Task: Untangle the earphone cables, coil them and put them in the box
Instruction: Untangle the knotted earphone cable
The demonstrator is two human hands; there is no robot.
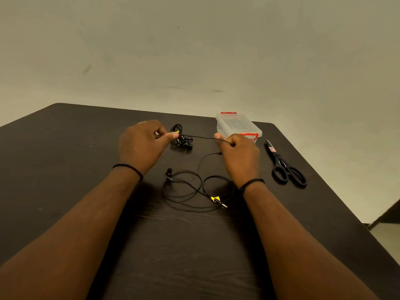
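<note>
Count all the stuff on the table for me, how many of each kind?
Earphone cables: 2, a tangled bundle and a loose cable
Plastic box: 1
Scissors: 1
Total: 4

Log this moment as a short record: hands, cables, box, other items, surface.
left hand: pinches one end of a taut cable stretch
right hand: grips the other end of that stretch
tangled earphone bundle: on the table between the hands, near the left thumb
loose earphone cable: lies in slack loops nearer the person, yellow tag by its plug
box: clear, red clasps, lid on, beyond the right hand
scissors: black, right of the right hand
table: dark
</note>
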